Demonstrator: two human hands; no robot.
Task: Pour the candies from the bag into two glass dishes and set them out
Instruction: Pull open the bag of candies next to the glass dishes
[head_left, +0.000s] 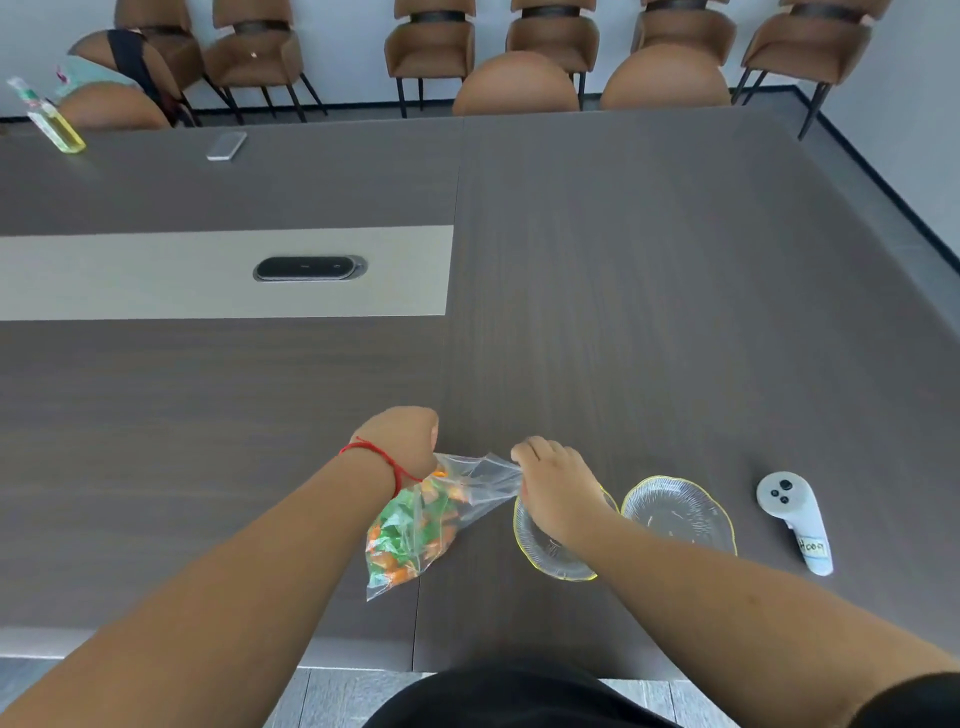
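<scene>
- While it grips one end of the bag's top, the left hand (402, 436) is closed, a red string round its wrist.
- The bag (421, 525), clear, hangs between the hands above the table (649, 291), green and orange candies (400, 540) at its low end.
- The right hand (553, 486) pinches the other end of the bag's top, over the left dish (535, 551).
- The right dish (675, 512), empty, sits just beside it.
- A white controller (792, 517) lies farther right.
</scene>
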